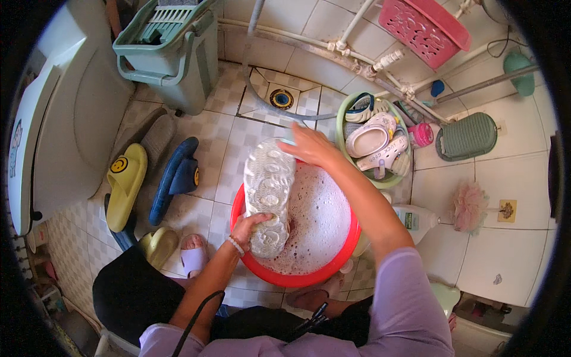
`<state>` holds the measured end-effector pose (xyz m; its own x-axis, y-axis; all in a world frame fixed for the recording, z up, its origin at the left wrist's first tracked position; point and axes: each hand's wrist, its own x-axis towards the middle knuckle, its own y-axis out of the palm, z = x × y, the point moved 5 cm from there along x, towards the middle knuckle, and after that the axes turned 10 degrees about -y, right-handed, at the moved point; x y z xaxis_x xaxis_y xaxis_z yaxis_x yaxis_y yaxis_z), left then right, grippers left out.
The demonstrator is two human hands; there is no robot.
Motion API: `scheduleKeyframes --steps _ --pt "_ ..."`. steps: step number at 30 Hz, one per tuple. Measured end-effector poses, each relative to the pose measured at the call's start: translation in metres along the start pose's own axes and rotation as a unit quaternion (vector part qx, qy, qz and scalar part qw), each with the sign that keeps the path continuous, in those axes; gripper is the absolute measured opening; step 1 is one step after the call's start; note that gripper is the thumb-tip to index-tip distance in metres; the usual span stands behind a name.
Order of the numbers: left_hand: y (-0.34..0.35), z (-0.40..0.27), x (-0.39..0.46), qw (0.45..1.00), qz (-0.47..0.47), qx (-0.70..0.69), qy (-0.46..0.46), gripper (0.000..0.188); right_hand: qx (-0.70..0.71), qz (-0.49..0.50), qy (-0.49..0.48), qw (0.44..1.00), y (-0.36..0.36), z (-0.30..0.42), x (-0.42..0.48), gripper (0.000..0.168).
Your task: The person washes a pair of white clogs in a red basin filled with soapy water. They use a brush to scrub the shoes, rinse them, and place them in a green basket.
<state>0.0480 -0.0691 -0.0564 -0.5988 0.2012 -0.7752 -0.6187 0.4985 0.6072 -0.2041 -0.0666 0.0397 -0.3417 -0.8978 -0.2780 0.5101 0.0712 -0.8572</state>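
My left hand [248,228] grips the heel end of a pale shoe [270,189], its patterned sole turned up and wet with suds. The shoe tilts over the left side of a red basin [290,280] filled with foamy water [322,214]. At the toe end is my right hand [313,145], slightly blurred. Its fingers hold a small pale teal object [287,141] against the sole; most of that object is hidden by the hand, so its kind is unclear.
A green tub [342,154] of clogs [370,140] stands right of the basin, near a white bottle [417,221]. Yellow slippers [129,183] and blue slippers [171,183] lie left. Beyond are a grey hose [267,106], a floor drain [281,98] and a mop bucket [178,80].
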Motion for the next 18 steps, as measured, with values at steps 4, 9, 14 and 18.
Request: scheduleKeyframes --steps 4,9,14,18 --pt "0.006 -0.003 0.002 1.000 0.009 -0.001 0.001 0.037 -0.048 -0.021 -0.043 0.998 0.002 0.007 0.043 0.075" --pt "0.010 -0.005 -0.003 0.999 0.042 0.000 0.019 0.041 0.036 -0.040 0.009 0.998 0.010 -0.035 -0.018 0.074" --pt "0.009 -0.003 0.002 0.998 -0.003 0.062 0.003 0.040 -0.055 -0.056 0.059 0.995 0.008 -0.007 0.059 0.068" --pt "0.012 -0.003 -0.001 0.997 0.074 0.007 -0.037 0.041 -0.105 -0.176 0.064 0.977 0.009 0.032 0.004 0.057"
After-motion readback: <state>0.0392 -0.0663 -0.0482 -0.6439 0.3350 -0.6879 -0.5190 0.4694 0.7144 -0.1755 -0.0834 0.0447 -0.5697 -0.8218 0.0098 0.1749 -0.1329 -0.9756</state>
